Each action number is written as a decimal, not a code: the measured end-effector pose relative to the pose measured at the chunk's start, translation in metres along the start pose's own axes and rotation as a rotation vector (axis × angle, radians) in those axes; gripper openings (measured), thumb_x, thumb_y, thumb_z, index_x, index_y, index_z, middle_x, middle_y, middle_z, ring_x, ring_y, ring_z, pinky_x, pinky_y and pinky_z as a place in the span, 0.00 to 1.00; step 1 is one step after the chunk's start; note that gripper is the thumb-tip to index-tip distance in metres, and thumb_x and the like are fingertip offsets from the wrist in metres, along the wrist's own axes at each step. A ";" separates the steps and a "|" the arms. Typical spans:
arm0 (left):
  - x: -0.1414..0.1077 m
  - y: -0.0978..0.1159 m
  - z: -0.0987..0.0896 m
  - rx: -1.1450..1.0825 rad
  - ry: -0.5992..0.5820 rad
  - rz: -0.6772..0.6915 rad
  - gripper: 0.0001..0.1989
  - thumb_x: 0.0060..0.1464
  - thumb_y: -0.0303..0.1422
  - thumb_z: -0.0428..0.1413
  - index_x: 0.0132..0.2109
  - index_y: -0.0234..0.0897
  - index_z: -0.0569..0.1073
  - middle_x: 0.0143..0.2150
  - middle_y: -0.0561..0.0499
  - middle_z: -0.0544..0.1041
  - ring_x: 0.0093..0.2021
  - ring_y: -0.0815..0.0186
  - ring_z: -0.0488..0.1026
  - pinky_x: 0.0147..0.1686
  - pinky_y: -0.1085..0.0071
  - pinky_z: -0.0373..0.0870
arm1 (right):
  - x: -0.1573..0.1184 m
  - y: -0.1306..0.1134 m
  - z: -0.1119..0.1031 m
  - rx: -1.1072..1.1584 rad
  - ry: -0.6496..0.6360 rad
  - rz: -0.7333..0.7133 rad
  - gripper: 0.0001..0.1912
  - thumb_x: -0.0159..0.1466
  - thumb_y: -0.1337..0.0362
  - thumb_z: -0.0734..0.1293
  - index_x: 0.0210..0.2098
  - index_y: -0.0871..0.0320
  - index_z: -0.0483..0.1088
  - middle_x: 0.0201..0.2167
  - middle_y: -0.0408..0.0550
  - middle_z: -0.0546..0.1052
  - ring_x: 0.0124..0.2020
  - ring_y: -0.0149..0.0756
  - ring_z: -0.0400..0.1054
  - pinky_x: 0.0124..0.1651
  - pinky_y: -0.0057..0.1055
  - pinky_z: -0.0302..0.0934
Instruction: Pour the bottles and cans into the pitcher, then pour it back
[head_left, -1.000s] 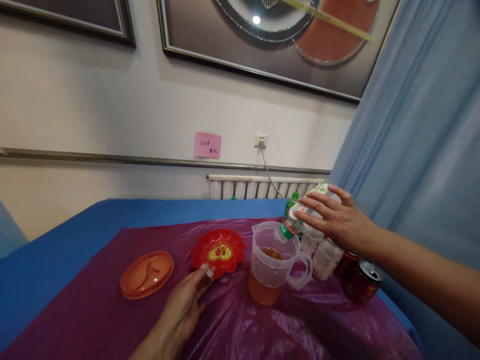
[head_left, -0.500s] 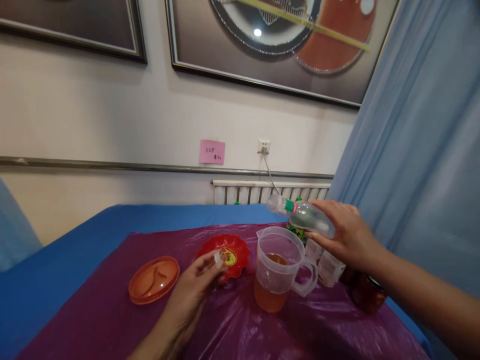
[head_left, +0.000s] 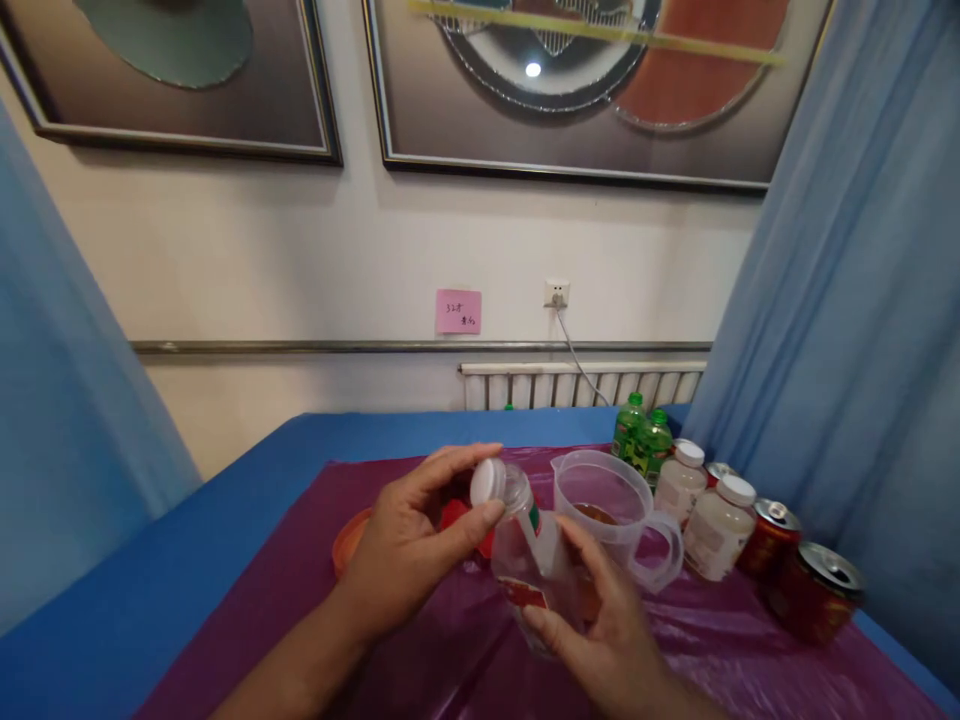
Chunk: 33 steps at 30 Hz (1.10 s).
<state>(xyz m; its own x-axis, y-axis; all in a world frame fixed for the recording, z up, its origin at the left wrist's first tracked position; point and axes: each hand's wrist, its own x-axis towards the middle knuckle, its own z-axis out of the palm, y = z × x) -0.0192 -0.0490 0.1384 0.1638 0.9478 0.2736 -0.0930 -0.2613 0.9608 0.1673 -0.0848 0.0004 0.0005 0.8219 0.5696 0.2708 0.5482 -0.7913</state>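
A white bottle cap (head_left: 488, 482) is pinched between the thumb and fingers of my left hand (head_left: 420, 540), right beside the bottle's open mouth. My right hand (head_left: 600, 610) is wrapped round the clear plastic bottle (head_left: 517, 555), which leans a little to the left and has a red and a green label patch. Just behind my right hand stands the clear measuring jug (head_left: 604, 470) with brown liquid in it. Behind my left hand, a red scalloped dish (head_left: 454, 514) and an orange round lid-like dish (head_left: 346, 540) are partly hidden.
To the right of the jug stand two green bottles (head_left: 636, 430), two white-capped clear jars (head_left: 720, 530) and several red cans (head_left: 817, 595). Purple plastic sheeting (head_left: 277, 590) covers the blue tabletop (head_left: 352, 428). A blue curtain (head_left: 847, 300) hangs at the right.
My right hand has brought the bottle from above the jug down to the front, turning it upright. My left hand has raised the cap to the bottle's mouth. The view has shifted.
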 end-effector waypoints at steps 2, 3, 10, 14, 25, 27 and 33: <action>-0.003 -0.001 -0.005 0.107 0.006 0.008 0.19 0.39 0.27 0.71 0.43 0.39 0.84 0.43 0.47 0.81 0.46 0.57 0.75 0.50 0.68 0.70 | -0.003 0.011 0.006 -0.088 0.028 -0.048 0.39 0.62 0.63 0.72 0.67 0.38 0.55 0.62 0.50 0.72 0.61 0.57 0.69 0.60 0.60 0.67; -0.003 0.000 -0.008 0.162 0.003 0.019 0.19 0.39 0.26 0.71 0.43 0.40 0.85 0.44 0.47 0.81 0.47 0.56 0.74 0.51 0.68 0.69 | -0.005 0.016 0.008 -0.135 0.038 -0.076 0.40 0.61 0.63 0.72 0.68 0.37 0.54 0.62 0.51 0.71 0.61 0.59 0.67 0.60 0.63 0.65; -0.006 0.006 -0.018 0.459 -0.166 0.057 0.19 0.42 0.23 0.69 0.43 0.45 0.85 0.40 0.49 0.82 0.40 0.59 0.74 0.45 0.69 0.70 | -0.018 0.032 0.019 -0.321 0.054 -0.143 0.47 0.61 0.63 0.71 0.72 0.37 0.46 0.64 0.53 0.69 0.63 0.65 0.65 0.59 0.70 0.63; -0.005 0.007 -0.022 0.304 -0.154 -0.096 0.22 0.40 0.20 0.69 0.44 0.42 0.84 0.41 0.48 0.83 0.43 0.58 0.75 0.44 0.72 0.69 | -0.024 0.037 0.025 -0.279 0.076 -0.105 0.46 0.60 0.64 0.71 0.71 0.35 0.48 0.64 0.52 0.70 0.62 0.64 0.66 0.59 0.69 0.64; 0.007 -0.005 -0.034 0.346 -0.352 -0.075 0.15 0.50 0.32 0.67 0.47 0.41 0.84 0.46 0.44 0.83 0.46 0.54 0.77 0.47 0.65 0.74 | -0.023 0.020 0.035 0.523 -0.093 0.236 0.33 0.55 0.56 0.78 0.59 0.39 0.71 0.58 0.46 0.77 0.58 0.54 0.72 0.59 0.54 0.66; 0.012 -0.012 -0.034 0.241 -0.343 -0.089 0.16 0.49 0.33 0.68 0.47 0.40 0.83 0.45 0.44 0.83 0.44 0.57 0.78 0.44 0.67 0.74 | -0.020 0.017 0.033 0.680 -0.153 0.321 0.33 0.55 0.55 0.79 0.59 0.40 0.71 0.57 0.46 0.78 0.57 0.52 0.72 0.59 0.51 0.66; 0.035 -0.036 -0.041 0.061 -0.507 -0.047 0.15 0.50 0.35 0.69 0.46 0.40 0.83 0.48 0.45 0.83 0.47 0.60 0.79 0.46 0.69 0.75 | -0.009 0.019 0.025 0.912 -0.328 0.415 0.34 0.53 0.53 0.81 0.58 0.48 0.74 0.51 0.48 0.80 0.55 0.47 0.73 0.60 0.46 0.62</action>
<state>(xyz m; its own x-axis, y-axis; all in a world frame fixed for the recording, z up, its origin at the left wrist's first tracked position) -0.0506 0.0009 0.1117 0.6234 0.7550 0.2034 -0.0188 -0.2455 0.9692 0.1487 -0.0776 -0.0253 -0.3698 0.8988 0.2353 -0.5181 0.0107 -0.8553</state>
